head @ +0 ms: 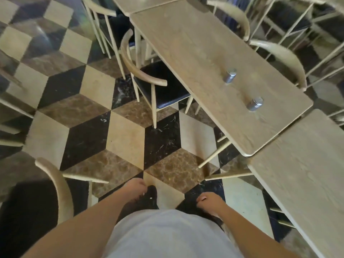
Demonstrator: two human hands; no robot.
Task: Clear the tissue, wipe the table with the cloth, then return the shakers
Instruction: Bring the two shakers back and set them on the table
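Standing upright on the wooden table point(195, 45), two small metal shakers point(230, 75) were well ahead of both hands and off to the right of the right hand point(208, 201). Each was a short silvery cylinder with a paler cap; the nearer shaker point(254, 104) stood close to the table's near end, apart from the farther one.

The left hand point(135, 188) hung low before the person's pale shirt point(167, 235) with fingers loosely curled, holding nothing (blur hid the finer detail). The right hand hung likewise, its fingers bent inward and gripping nothing.

Between the hands and the shakers lay patterned floor point(126, 138). A dark-seated chair point(158, 86) stood tucked against the table's left edge, and a second table point(307, 174) lay just right of the right hand.
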